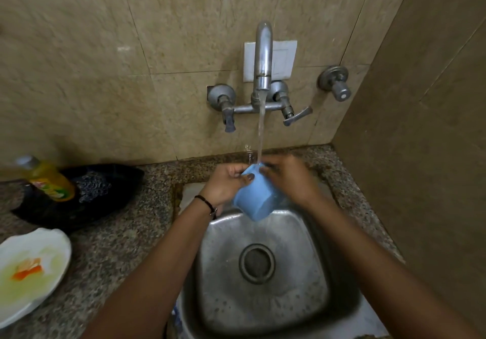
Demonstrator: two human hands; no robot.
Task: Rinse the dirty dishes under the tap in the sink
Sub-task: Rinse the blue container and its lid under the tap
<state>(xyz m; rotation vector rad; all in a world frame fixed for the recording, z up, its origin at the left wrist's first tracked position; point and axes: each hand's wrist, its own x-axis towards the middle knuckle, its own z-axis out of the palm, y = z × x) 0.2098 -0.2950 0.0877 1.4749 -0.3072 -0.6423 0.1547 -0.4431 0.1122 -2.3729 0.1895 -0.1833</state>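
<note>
Head view looked down on one steel sink set in a speckled stone table. The only label in sight, a red and green one on the single yellow bottle at ten o'clock of the sink, was too blurred to read. Both hands met above the sink's twelve o'clock edge around one blue cup, which was tilted with its base toward the camera and its mouth up toward the running water. The left hand came in from nine o'clock, its grip clamped on the cup with the thumb on the near wall and the fingers curled behind; a dark band circled that wrist. The right hand came in from three o'clock, its grip curled on the cup near the rim, where the stream from the one tap landed. Two lever handles flanked the spout, and one round valve sat on the wall at two o'clock. On the table at nine o'clock lay one black dish holding a steel scrubber, with the bottle at its far left side; at eight o'clock lay one white plate smeared with yellowish residue and an orange scrap. One round drain sat mid-sink.
</note>
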